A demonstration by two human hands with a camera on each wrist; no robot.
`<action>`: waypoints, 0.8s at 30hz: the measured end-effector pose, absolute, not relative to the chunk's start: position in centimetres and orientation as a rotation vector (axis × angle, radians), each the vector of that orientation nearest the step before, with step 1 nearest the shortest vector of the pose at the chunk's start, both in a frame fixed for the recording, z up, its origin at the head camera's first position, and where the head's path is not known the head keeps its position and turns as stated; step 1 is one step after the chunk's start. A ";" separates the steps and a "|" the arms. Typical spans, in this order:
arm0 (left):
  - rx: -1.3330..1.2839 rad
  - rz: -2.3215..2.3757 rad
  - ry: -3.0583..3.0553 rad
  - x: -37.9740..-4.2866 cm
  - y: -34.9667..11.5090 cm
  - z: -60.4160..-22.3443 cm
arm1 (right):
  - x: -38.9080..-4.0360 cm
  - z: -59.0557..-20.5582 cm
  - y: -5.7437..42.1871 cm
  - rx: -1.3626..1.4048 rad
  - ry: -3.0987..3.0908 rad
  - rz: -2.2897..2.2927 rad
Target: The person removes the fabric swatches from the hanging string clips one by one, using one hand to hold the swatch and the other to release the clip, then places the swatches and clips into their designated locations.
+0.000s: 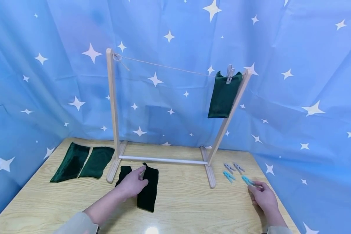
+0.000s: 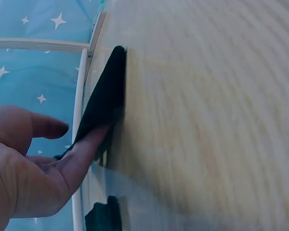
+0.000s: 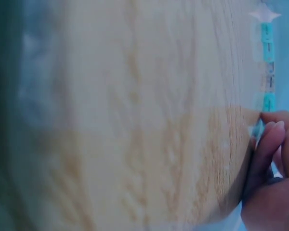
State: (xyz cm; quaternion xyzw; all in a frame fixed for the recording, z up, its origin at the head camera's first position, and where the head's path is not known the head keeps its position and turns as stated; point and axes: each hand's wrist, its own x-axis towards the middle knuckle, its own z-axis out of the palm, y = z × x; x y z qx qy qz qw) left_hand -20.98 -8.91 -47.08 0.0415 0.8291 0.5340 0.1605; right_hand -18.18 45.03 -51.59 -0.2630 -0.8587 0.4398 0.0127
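My left hand (image 1: 133, 183) is at a small dark cloth (image 1: 148, 191) on the table, its index finger at the top edge. In the left wrist view a finger runs under the raised edge of this cloth (image 2: 106, 96), and the thumb stands apart from it. Another dark cloth (image 1: 125, 172) lies partly hidden behind that hand. At the right, my right hand (image 1: 263, 196) pinches the near end of a turquoise clothespin (image 1: 247, 180). Beside it lie another turquoise clothespin (image 1: 229, 176) and two greyish clothespins, one of them a pale clothespin (image 1: 239, 167).
A wooden drying rack (image 1: 113, 104) with a string line (image 1: 163, 66) stands at the back. A green cloth (image 1: 224, 97) hangs at its right end under a pale clothespin (image 1: 229, 74). Two green cloths, including a darker cloth (image 1: 71, 162), lie at the left. A starry curtain (image 1: 169, 123) surrounds the table.
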 end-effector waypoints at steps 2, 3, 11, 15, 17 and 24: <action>0.137 1.499 2.388 -21.1 -9.2 -46.9 | -18.2 -51.6 45.1 -0.813 -2.677 1.370; 0.137 1.497 2.392 -21.1 -9.4 -46.9 | -18.2 -51.6 45.1 -0.810 -2.678 1.369; 0.091 1.497 2.391 -21.0 -10.8 -46.4 | -18.4 -51.7 45.2 -0.804 -2.669 1.393; 0.228 1.386 2.496 -20.7 -11.2 -46.2 | -18.4 -51.5 45.1 -0.802 -2.672 1.381; 0.332 1.306 2.518 -20.5 -11.3 -46.3 | -18.4 -51.4 45.1 -0.804 -2.672 1.383; 0.440 0.929 2.579 -20.5 -10.1 -47.0 | -18.1 -51.7 45.1 -0.833 -2.685 1.353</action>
